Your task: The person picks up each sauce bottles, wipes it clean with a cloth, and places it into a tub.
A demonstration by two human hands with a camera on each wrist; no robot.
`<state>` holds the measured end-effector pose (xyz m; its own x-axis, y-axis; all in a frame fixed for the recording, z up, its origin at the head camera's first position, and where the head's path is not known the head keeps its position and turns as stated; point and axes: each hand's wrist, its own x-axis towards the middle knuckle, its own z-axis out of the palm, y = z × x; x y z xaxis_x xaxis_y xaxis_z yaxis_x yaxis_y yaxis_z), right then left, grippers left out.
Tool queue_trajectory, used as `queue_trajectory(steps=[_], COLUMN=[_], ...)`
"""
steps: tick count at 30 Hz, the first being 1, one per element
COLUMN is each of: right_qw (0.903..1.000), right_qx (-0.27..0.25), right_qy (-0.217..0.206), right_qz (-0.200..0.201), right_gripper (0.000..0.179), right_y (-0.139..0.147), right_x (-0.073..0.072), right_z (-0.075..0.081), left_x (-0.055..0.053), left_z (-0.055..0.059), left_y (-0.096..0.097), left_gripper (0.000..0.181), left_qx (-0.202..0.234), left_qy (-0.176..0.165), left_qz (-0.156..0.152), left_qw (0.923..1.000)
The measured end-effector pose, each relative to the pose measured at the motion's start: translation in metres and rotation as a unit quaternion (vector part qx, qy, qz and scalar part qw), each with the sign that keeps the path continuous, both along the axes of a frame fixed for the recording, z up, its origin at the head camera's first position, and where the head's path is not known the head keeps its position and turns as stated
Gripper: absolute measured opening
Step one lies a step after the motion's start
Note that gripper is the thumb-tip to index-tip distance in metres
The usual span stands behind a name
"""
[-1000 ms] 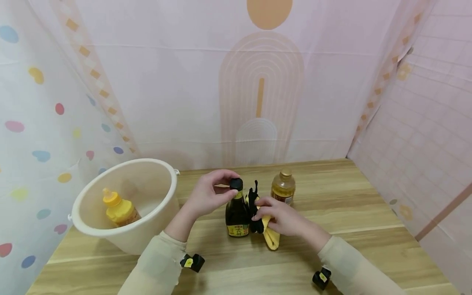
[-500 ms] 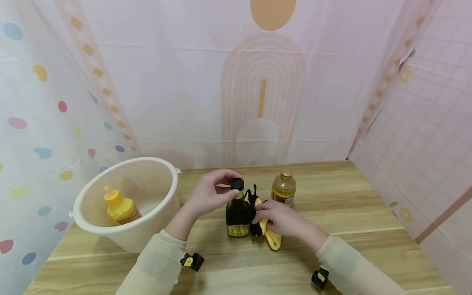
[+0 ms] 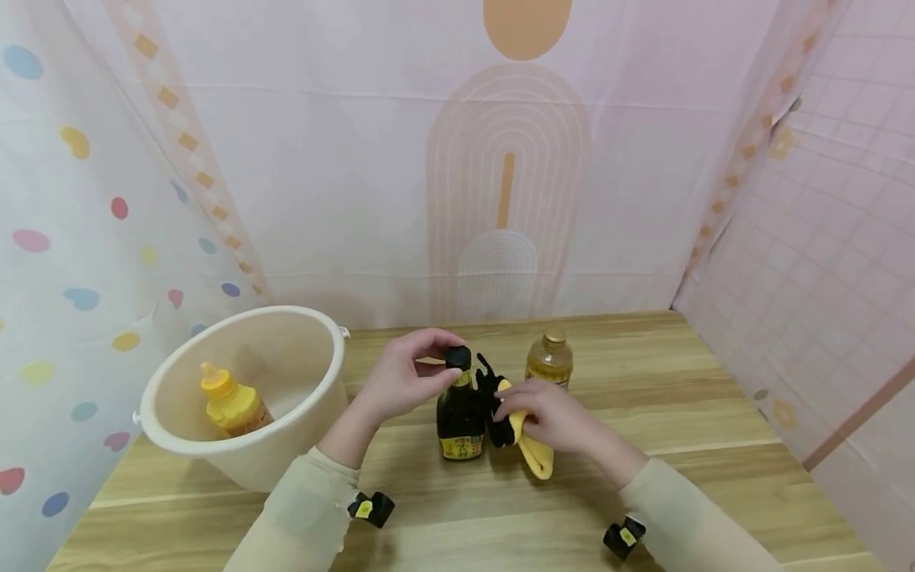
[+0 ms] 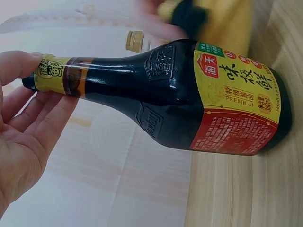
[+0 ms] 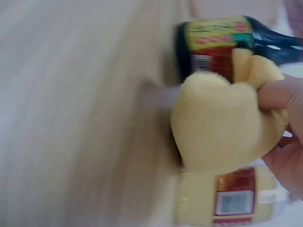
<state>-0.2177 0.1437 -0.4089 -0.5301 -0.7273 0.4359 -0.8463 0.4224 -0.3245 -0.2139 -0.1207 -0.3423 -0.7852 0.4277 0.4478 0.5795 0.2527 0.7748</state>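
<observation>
Fuzzy cloth (image 5: 218, 125) folds, pinched by right fingers (image 5: 279, 93); left fingers (image 4: 53, 117) grip a glossy bottle (image 4: 165, 97).

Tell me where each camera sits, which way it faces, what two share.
Head: head-worn, facing forward and down at bucket, dark bottle and yellow cloth; sleeves, left grip and right grip show.
Left wrist: worn there, facing the dark bottle; left grip at its neck, right grip blurred behind.
Right wrist: worn there, facing the yellow cloth; right grip holds it.
Wrist views share the dark bottle.
</observation>
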Motion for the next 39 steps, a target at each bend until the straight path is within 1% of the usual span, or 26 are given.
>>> queue_trajectory(steps=[1,3,6,8,11,13,16,19,21,26,30,34,39], right_qw=[0.9994,0.9947,0.9840,0.9786,0.9745,0.9741,0.9729,0.9722,0.9733,0.9777,0.9827,0.9881,0.9898], right_qx=[-0.032,-0.098,-0.175,-0.204,-0.223,-0.222,-0.216,-0.199,-0.184,-0.150,-0.120,-0.078,-0.037], right_qy=[-0.008,-0.018,-0.008,0.004,0.020,0.038,0.080,0.122,0.136,0.146,0.141,0.132,0.137], right_qz=[-0.011,-0.025,-0.029,-0.026,-0.019,-0.020,-0.018,-0.020,-0.020,-0.012,-0.001,0.010,0.018], right_gripper=[0.044,0.045,0.048,0.048,0.044,0.042,0.041,0.041,0.042,0.042,0.041,0.039,0.036], right_y=[0.002,0.003,-0.002,-0.010,-0.022,-0.027,-0.031,-0.032,-0.031,-0.030,-0.028,-0.025,-0.022], right_x=[0.002,0.005,0.008,0.011,0.015,0.016,0.017,0.016,0.016,0.016,0.013,0.010,0.007], right_z=[0.004,0.012,0.026,0.034,0.040,0.041,0.039,0.039,0.038,0.036,0.033,0.027,0.021], left_x=[0.000,0.000,0.001,0.001,0.002,0.002,0.002,0.001,0.001,-0.001,-0.001,-0.001,0.000], left_z=[0.000,0.000,0.001,0.001,0.002,0.002,0.004,0.005,0.005,0.003,0.002,0.000,0.000], left_y=[0.000,0.001,0.001,0.001,0.000,0.000,0.001,0.002,0.002,0.003,0.004,0.003,0.004], left_gripper=[0.030,0.030,0.031,0.031,0.031,0.031,0.031,0.030,0.031,0.031,0.031,0.030,0.031], left_qx=[0.000,0.001,0.001,0.001,0.001,0.000,-0.004,-0.007,-0.010,-0.013,-0.012,-0.009,-0.005], left_qy=[0.002,0.007,0.014,0.015,0.015,0.017,0.023,0.029,0.032,0.037,0.037,0.038,0.039], left_qz=[0.000,-0.001,0.000,0.000,0.000,0.000,-0.002,-0.004,-0.004,-0.003,-0.003,-0.001,-0.001], left_qw=[1.0000,1.0000,0.9999,0.9999,0.9999,0.9998,0.9997,0.9996,0.9994,0.9992,0.9992,0.9992,0.9992])
